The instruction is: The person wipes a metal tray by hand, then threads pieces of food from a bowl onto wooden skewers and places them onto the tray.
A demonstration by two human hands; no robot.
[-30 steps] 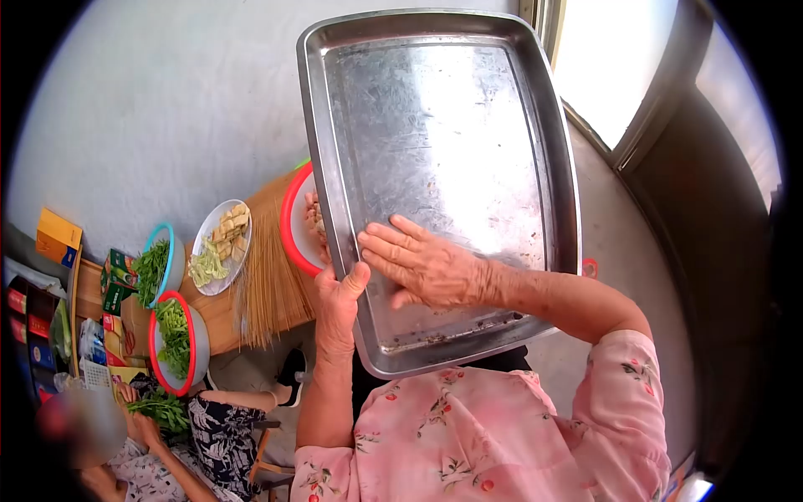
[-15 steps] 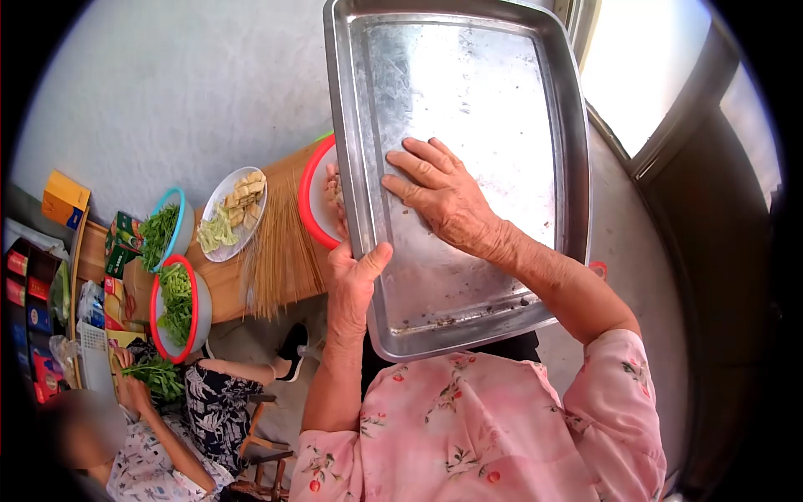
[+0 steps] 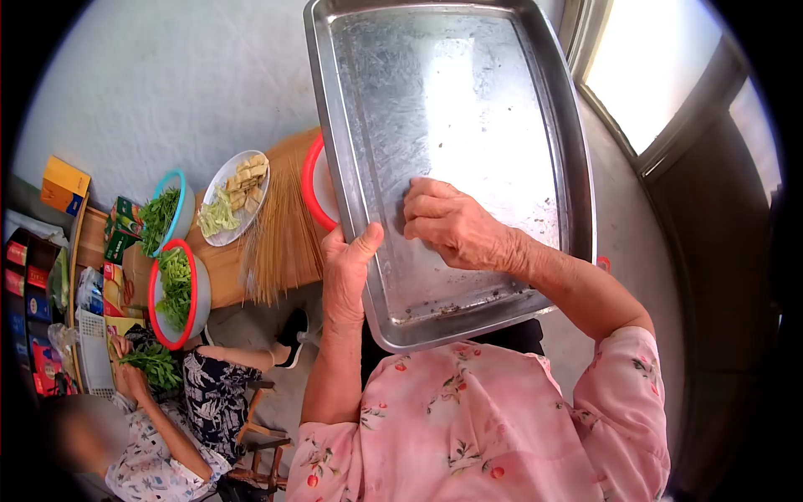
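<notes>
A large rectangular metal tray [image 3: 468, 125] with raised rims is held up at a tilt in front of me. Dark specks dot its inside, mostly along the lower edge and right side. My left hand [image 3: 347, 272] grips the left rim, thumb on the inner side and fingers hidden behind. My right hand [image 3: 456, 226] rests over the middle of the tray, fingers curled in toward the surface. Whether anything is between those fingers is hidden. Behind the tray's left side, a red-rimmed bowl [image 3: 316, 188] partly shows.
Thin wooden skewers [image 3: 272, 243] lie on the wooden table [image 3: 222, 280], beside an oval plate [image 3: 238, 237] of cut food. Bowls of greens with blue [image 3: 186, 191] and red [image 3: 194, 322] rims stand further left. A seated person [image 3: 167, 435] handles leafy greens at lower left.
My right hand has gone from spread fingers to curled ones and shifted slightly down the tray. The tray has tilted slightly, and its bright reflection has narrowed.
</notes>
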